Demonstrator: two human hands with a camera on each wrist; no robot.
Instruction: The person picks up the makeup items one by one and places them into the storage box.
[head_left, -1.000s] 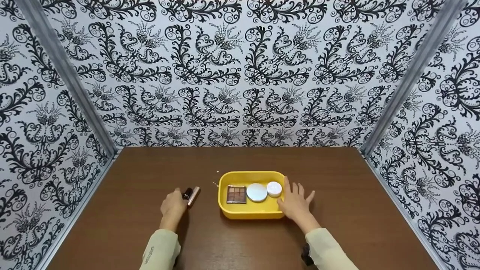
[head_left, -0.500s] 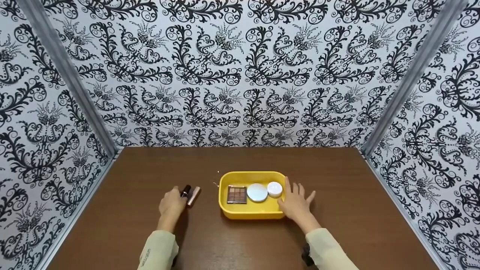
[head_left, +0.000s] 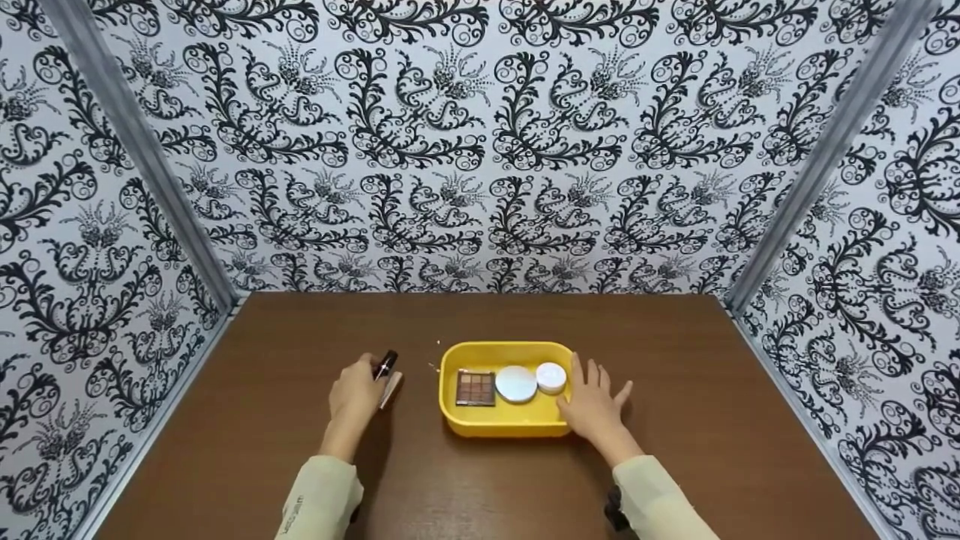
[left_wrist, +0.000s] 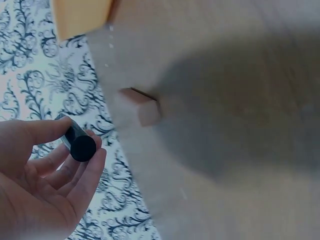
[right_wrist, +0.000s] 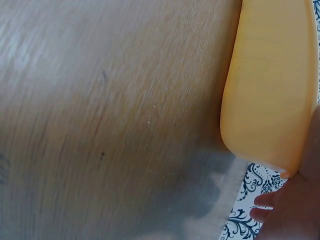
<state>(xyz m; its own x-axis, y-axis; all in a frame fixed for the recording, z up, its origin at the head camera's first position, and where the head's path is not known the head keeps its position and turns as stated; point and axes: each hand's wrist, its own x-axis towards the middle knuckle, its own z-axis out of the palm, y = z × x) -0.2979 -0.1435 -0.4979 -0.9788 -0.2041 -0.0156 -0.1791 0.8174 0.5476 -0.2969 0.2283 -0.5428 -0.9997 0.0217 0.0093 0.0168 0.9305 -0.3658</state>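
My left hand [head_left: 354, 394] pinches a black lipstick tube [head_left: 385, 364] with a silver band, thumb on one side and fingertips on the other. In the left wrist view the lipstick's dark round end [left_wrist: 83, 148] faces the camera. Beside that hand lies a rose-gold, square-sided tube [head_left: 391, 390], partly overlapped by the fingers. My right hand [head_left: 595, 409] rests at the right rim of a yellow tray [head_left: 506, 430], its fingers straight and spread, the thumb over the tray's inside. In the tray are an eyeshadow palette [head_left: 475, 388], a pale round compact [head_left: 516, 384] and a small white jar [head_left: 551, 377].
The brown table [head_left: 480, 495] meets patterned wall panels [head_left: 480, 187] at the back and on both sides. Tiny light specks dot the tabletop left of the tray.
My left hand has taken up the black lipstick and moved it slightly up and right, over the rose-gold tube's end. My right hand and the tray stay in place.
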